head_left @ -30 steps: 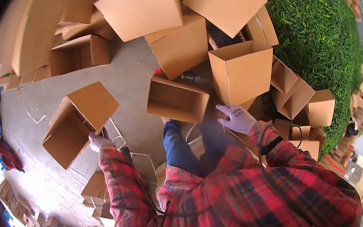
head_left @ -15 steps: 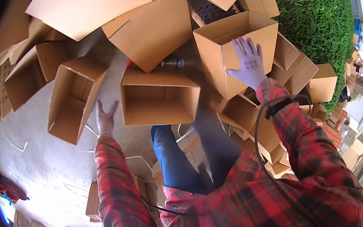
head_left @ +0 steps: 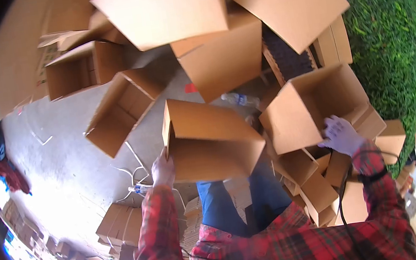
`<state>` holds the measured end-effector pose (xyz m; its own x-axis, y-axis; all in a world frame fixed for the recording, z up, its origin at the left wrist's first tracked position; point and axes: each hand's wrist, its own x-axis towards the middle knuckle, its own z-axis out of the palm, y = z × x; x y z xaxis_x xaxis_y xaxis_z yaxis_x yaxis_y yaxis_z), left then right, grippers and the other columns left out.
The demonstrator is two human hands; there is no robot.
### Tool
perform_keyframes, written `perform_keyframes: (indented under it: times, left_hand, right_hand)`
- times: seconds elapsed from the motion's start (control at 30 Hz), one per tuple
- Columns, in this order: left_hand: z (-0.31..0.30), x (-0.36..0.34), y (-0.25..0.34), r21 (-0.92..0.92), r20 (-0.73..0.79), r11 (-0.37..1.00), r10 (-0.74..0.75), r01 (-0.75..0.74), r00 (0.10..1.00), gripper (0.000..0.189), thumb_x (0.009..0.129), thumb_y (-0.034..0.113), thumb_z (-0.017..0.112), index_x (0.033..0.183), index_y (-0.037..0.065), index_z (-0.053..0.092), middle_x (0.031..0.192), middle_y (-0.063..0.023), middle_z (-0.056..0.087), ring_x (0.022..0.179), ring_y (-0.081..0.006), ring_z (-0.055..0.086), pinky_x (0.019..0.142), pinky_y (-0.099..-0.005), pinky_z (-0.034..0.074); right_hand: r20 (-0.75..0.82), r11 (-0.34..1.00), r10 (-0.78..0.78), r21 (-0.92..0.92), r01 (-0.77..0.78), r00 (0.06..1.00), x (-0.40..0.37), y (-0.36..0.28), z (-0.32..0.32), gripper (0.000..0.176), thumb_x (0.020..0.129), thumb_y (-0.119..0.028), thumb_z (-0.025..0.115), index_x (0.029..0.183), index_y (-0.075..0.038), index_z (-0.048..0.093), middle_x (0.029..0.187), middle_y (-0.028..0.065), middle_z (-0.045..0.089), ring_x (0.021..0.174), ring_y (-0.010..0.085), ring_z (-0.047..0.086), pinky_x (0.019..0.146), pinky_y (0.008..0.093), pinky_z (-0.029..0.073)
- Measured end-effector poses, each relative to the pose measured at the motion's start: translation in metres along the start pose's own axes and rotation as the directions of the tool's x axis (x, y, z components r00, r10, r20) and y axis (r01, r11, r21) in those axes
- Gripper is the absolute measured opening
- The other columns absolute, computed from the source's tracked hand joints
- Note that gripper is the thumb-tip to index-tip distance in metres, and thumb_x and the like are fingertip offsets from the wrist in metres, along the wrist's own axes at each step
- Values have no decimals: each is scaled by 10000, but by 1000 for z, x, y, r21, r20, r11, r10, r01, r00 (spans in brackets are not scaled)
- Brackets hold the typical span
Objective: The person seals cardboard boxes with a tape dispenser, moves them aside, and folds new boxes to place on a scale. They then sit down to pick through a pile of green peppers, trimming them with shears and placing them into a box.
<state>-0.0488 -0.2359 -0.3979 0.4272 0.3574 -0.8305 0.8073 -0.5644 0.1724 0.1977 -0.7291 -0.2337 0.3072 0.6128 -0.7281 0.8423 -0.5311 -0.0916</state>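
Observation:
In front of my legs is an open cardboard box (head_left: pixel 206 117), tilted, its open side facing me. My left hand (head_left: pixel 163 169) is closed on this box's left edge, the fingertips partly hidden by it. To the right stands another open cardboard box (head_left: pixel 291 118), leaning on a pile. My right hand (head_left: pixel 343 136) has its fingers bent over the near rim of that box, gripping it. Both hands wear pale gloves. A third open cardboard box (head_left: pixel 111 125) lies on the floor to the left, apart from my hands.
Several large cartons (head_left: pixel 164 8) crowd the far side. More boxes (head_left: pixel 318 191) are heaped at my right, beside a green hedge (head_left: pixel 390 24). A plastic bottle (head_left: pixel 241 100) and white strapping (head_left: pixel 135 164) lie on the concrete floor (head_left: pixel 57 151). A black cable (head_left: pixel 341 201) hangs near my right arm.
My left hand has closed on the middle box's edge, and that box has tilted. My right hand has gone from lying flat on the right box to its rim; that box has turned.

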Motion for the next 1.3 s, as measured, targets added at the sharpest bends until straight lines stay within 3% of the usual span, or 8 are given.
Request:
perform_keyframes:
  times: [0.17,0.33,0.5,0.73,0.93,1.07,1.23,1.3]
  left_hand:
    - [-124,-161,-115,-336,-228,939,-158,75,961,391,963,356,535,1136,26,655,939,-192,701,900,-310,670,801,-424,482]
    - [-187,-293,-219,-945,-191,306,-243,-111,951,367,978,227,534,1261,-4,563,1146,-93,632,1065,-226,630,914,-358,497]
    - [-141,-290,-252,-917,-114,-308,-409,-255,906,406,977,229,549,1316,10,507,1254,-133,600,1113,-271,615,987,-416,491]
    - [-135,-138,-228,-501,-21,-743,-502,-443,865,367,977,226,542,1205,-61,559,1199,-177,642,1109,-310,614,1024,-458,483]
    - [-217,-73,-163,-718,-140,-597,-381,-359,914,750,897,524,617,1446,69,385,1488,-151,394,1360,-335,399,1103,-514,334]
    - [-218,-12,-132,-907,-182,-352,-165,-230,969,831,881,645,567,1536,238,258,1619,-105,159,1466,-322,232,1116,-486,295]
    - [-182,-21,-44,-966,-221,-116,-76,-229,972,664,958,585,484,1492,218,339,1423,-52,429,1225,-263,470,1067,-482,353]
    - [-156,-15,-23,-963,-157,-209,-86,-172,984,678,965,575,460,1514,212,297,1553,-70,287,1403,-316,308,1142,-484,254]
  right_hand:
    - [157,346,480,870,-350,863,-53,-39,-160,355,829,-257,766,1101,-37,702,1109,133,693,989,179,667,911,339,503]
    - [-65,29,700,998,62,711,-57,-60,-219,438,871,-224,749,1223,-3,611,1121,63,671,988,163,650,876,333,530]
    - [-81,-585,639,594,552,765,56,-96,-224,509,907,-319,713,1310,-54,552,1217,78,629,1094,187,626,914,356,527]
    - [-157,-872,457,115,476,875,212,-211,-251,386,956,-402,622,1215,-117,593,1151,46,678,1049,204,652,861,378,554]
    - [-233,-798,-561,408,-444,794,274,-259,-107,392,949,-406,627,1195,-103,595,1081,47,651,995,210,632,887,407,498]
    - [128,-637,-169,742,-207,977,186,-253,-113,322,968,-394,579,1147,-127,601,939,-7,602,839,161,603,736,308,483]
    - [-441,-985,-53,173,27,896,142,-181,72,187,978,-331,551,960,-146,568,852,-39,578,692,91,568,537,197,403]
    - [-177,-984,151,66,164,973,111,-161,207,133,981,-269,558,983,-136,562,819,-40,556,642,81,509,525,222,385]
